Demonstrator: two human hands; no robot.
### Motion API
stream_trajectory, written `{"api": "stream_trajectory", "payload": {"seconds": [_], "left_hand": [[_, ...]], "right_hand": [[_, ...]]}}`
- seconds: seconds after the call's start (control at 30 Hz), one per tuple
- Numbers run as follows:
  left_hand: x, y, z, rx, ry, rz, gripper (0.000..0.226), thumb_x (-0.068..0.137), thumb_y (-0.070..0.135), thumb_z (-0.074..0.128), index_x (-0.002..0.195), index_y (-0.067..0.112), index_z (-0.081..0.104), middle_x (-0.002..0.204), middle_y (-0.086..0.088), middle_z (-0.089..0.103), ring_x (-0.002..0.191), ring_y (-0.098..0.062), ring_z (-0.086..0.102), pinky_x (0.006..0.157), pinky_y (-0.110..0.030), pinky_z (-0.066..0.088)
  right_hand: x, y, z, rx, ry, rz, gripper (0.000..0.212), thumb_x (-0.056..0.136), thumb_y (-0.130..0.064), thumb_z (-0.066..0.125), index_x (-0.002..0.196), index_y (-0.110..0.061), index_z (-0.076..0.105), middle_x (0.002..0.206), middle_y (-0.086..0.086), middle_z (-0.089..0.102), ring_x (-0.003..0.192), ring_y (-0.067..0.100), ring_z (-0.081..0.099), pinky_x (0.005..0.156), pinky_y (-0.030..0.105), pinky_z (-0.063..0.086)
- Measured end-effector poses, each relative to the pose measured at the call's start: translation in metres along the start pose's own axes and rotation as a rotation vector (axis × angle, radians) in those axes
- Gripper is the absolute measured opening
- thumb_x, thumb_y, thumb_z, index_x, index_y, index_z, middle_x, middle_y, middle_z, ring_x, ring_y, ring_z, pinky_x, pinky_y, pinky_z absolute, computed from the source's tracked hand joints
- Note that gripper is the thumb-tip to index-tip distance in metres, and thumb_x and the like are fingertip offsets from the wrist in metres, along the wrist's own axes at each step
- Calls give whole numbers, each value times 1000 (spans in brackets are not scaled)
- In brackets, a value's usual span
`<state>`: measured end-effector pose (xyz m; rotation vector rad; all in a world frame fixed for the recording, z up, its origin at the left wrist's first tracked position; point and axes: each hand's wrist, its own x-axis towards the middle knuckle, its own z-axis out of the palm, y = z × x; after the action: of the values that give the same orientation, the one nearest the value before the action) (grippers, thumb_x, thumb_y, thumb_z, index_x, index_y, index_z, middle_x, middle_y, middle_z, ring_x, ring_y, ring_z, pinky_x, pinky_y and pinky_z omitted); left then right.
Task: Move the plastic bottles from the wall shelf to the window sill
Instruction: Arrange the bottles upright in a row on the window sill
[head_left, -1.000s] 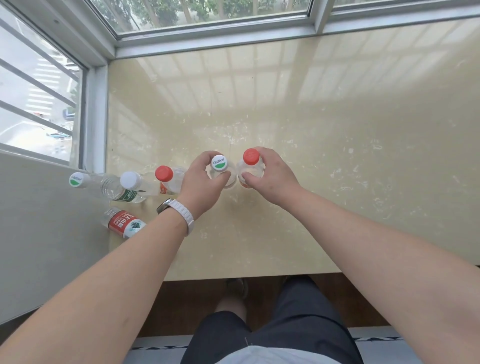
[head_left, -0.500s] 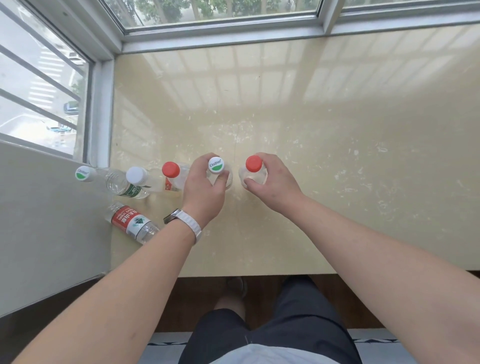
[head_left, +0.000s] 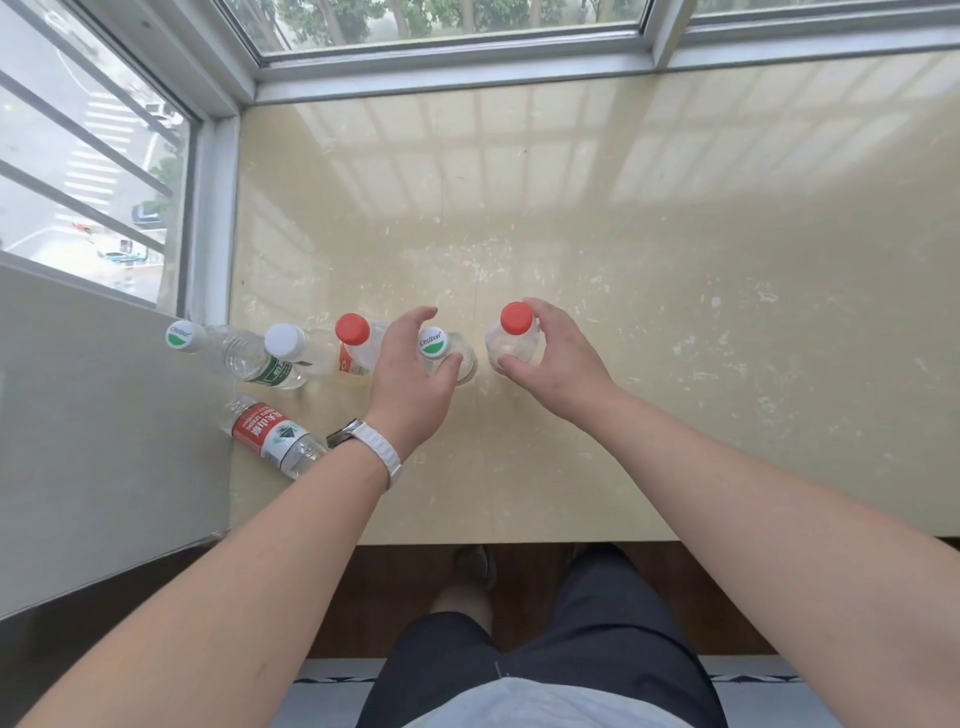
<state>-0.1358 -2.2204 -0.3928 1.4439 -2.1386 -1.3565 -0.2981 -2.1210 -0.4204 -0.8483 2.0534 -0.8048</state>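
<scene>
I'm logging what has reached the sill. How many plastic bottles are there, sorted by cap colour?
Red-capped clear plastic bottles: 2
Green-and-white-capped clear plastic bottles: 2
White-capped clear plastic bottle: 1
Lying red-labelled bottle, cap hidden: 1
Total: 6

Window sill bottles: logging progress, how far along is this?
Done: four bottles at the window sill's left end, one lying down. In hand: left hand holds the green-capped bottle, right hand the red-capped bottle, both upright on it. Left: letting go; the shelf is unseen.
</scene>
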Motion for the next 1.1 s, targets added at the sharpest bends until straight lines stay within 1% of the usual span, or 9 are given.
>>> {"api": "stream_trajectory", "payload": {"seconds": [0.2, 0.5, 0.67, 0.73, 0.8, 0.87, 0.93, 1.0, 1.1], "left_hand": [[-2, 1, -9, 107, 53, -26, 36, 94, 18, 63, 130, 18, 57, 123, 2, 60, 114, -18, 56, 96, -30, 44], [8, 4, -9, 73, 110, -33, 31, 91, 17, 63, 120, 28, 56, 113, 8, 63, 104, -7, 55, 93, -25, 42], [-8, 0, -8, 12, 64, -61, 54, 90, 16, 67, 140, 18, 47, 129, 9, 55, 122, -5, 50, 101, -20, 35], [-15, 0, -13, 20, 68, -45, 60, 90, 15, 67, 145, 18, 43, 136, 7, 52, 127, -3, 46, 101, -13, 32], [-21, 0, -17, 31, 79, -14, 59, 91, 10, 67, 144, 15, 43, 132, 7, 51, 116, 7, 46, 90, 3, 30], [-28, -1, -18, 58, 87, 24, 58, 91, 6, 68, 143, 12, 44, 125, 8, 48, 104, 11, 47, 83, 7, 29], [-35, -5, -22, 85, 90, 46, 62, 91, 12, 69, 145, 13, 41, 130, 6, 47, 113, 3, 46, 91, 2, 30], [-44, -15, -25, 107, 85, 54, 64, 90, 16, 70, 147, 14, 40, 137, 3, 48, 122, -2, 44, 103, -12, 31], [-67, -29, -29, 157, 62, 104, 60, 90, 13, 69, 145, 13, 43, 138, 3, 48, 124, 1, 39, 105, -6, 23]], "right_hand": [[-9, -3, -9, -45, -12, 1, 73, 88, -38, 68, 151, -24, 33, 152, -4, 38, 138, 13, 38, 105, 25, 32], [-12, -7, -10, -41, -5, -3, 69, 88, -39, 66, 149, -26, 36, 150, -6, 41, 136, 12, 39, 102, 24, 33], [-34, 6, -8, -99, -28, 68, 70, 94, -40, 60, 153, -22, 28, 155, -2, 35, 142, 16, 34, 109, 30, 31], [-44, 9, -7, -122, -44, 95, 72, 95, -40, 57, 156, -21, 23, 159, -2, 29, 145, 16, 30, 113, 33, 29], [-52, 14, -7, -138, -50, 114, 72, 96, -41, 56, 156, -21, 22, 160, -2, 28, 146, 16, 28, 115, 36, 30], [-60, 20, -7, -166, -57, 126, 71, 96, -41, 55, 156, -20, 23, 160, -1, 29, 146, 17, 29, 115, 36, 30], [-69, 25, -6, -195, -78, 132, 68, 97, -40, 54, 155, -19, 25, 158, 0, 31, 145, 18, 30, 115, 37, 30], [-77, 26, -1, -231, -111, 122, 66, 97, -39, 54, 154, -19, 28, 156, 2, 34, 143, 20, 32, 114, 38, 32], [-89, 23, 10, -309, -157, 47, 63, 97, -40, 53, 152, -18, 32, 153, 2, 38, 141, 20, 34, 113, 37, 32]]}}
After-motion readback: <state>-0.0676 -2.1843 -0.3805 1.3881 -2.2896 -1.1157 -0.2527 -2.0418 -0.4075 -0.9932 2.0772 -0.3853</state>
